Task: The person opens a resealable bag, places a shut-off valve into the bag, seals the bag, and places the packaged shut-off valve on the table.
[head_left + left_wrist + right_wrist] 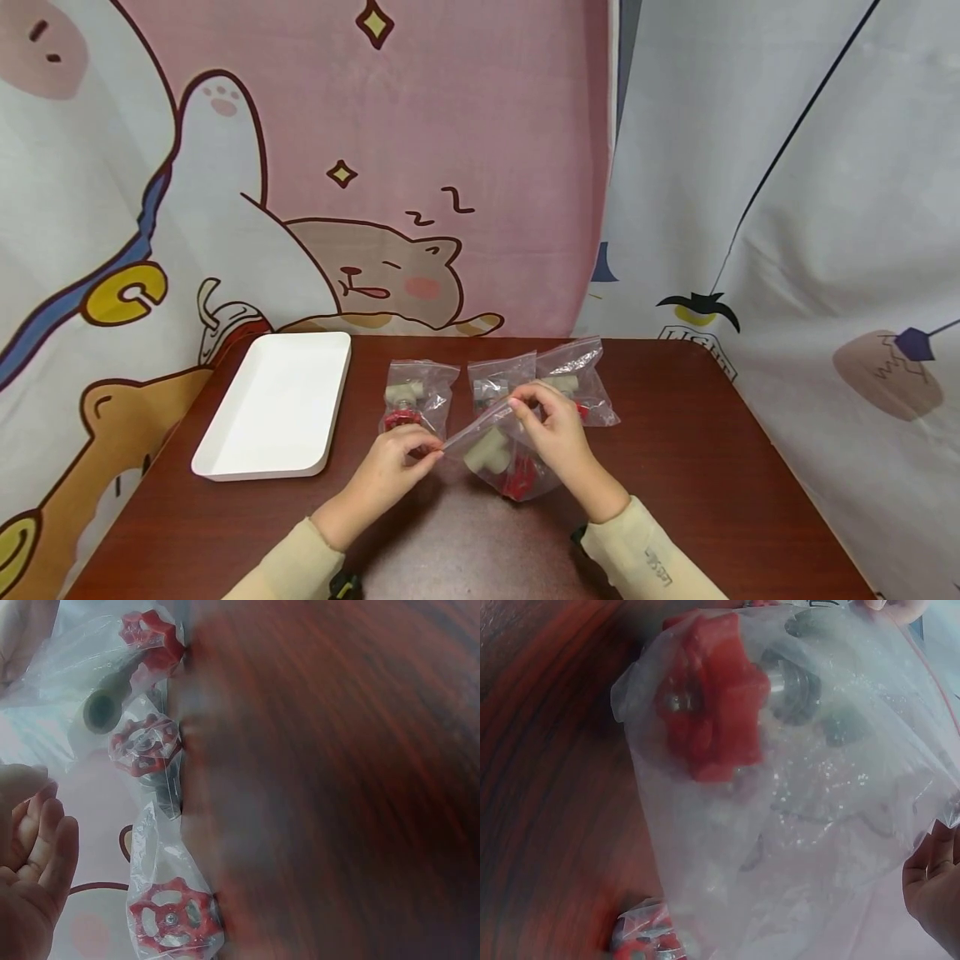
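Observation:
A clear zip bag [727, 847] hangs between my two hands, its zip edge stretched at a slant. My left hand [393, 462] pinches the lower left corner of that edge. With thumb and fingers, my right hand [555, 429] pinches the upper right end. Inside the bag is a valve with a beige pipe body [487, 451] and a red handwheel [520, 479], the wheel lowest. In the right wrist view the red handwheel [712, 697] shows large through the plastic. Whether the zip is sealed cannot be made out.
Behind my left hand lies a bagged valve [403, 392] with a red wheel. Two more bagged valves, one at the middle back [491, 390] and one at right [588, 392], are partly covered. A white tray [273, 400] sits left on the brown table [697, 475]. Printed cloth hangs behind.

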The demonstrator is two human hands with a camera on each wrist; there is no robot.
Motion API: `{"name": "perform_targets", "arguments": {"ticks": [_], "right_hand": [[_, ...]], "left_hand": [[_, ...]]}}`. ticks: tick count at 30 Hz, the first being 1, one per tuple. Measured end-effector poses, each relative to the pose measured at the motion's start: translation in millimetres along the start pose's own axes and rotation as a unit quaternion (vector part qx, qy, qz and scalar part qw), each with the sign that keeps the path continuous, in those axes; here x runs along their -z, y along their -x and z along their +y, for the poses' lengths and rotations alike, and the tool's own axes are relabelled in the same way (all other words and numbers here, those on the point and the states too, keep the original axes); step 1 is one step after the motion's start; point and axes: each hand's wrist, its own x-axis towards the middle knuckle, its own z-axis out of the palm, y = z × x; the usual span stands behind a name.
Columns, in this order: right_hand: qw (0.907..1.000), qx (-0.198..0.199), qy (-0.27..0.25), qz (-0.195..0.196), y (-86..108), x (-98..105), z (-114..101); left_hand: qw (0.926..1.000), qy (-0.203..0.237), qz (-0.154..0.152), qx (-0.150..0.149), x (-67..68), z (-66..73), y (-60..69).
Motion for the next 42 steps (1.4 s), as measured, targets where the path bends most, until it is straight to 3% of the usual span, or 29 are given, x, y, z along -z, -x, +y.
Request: {"name": "perform_targets", "arguments": {"ticks": [9, 15, 24, 27, 29, 33, 38, 42], "right_hand": [[0.9999, -0.012, 0.005, -0.002, 0.8, 0, 1], [0.9999, -0.014, -0.004, -0.006, 1.3, 1, 1], [0.9965, -0.012, -0.079, -0.026, 5.4, 12, 3], [0.9973, -0.005, -0.07, -0.02, 5.6, 16, 2], [0.9983, -0.004, -0.057, -0.011, 5.2, 20, 1], [0.999, -0.006, -0.043, 0.004, 4.3, 32, 1], [0.999, 0.002, -0.034, 0.028, 3.0, 52, 6], [0.9982, 0.017, -0.023, 0.053, 2.3, 67, 10]], "left_hand": [[0.9993, -0.035, 0.005, -0.009, 3.0, 1.3, -3.0], [0.9997, -0.024, 0.01, 0.002, 3.4, 0.6, -3.0], [0.9997, 0.006, 0.008, 0.022, 9.7, 2.0, -2.0], [0.9995, 0.01, 0.019, 0.025, 15.8, -0.4, -0.8], [0.9989, 0.002, 0.03, 0.035, 23.6, -3.5, 0.1], [0.9933, -0.057, 0.066, 0.076, 49.3, -13.7, 3.6], [0.9758, -0.129, 0.108, 0.14, 89.2, -32.6, 14.2], [0.9606, -0.177, 0.12, 0.177, 121.3, -49.5, 28.2]]}}
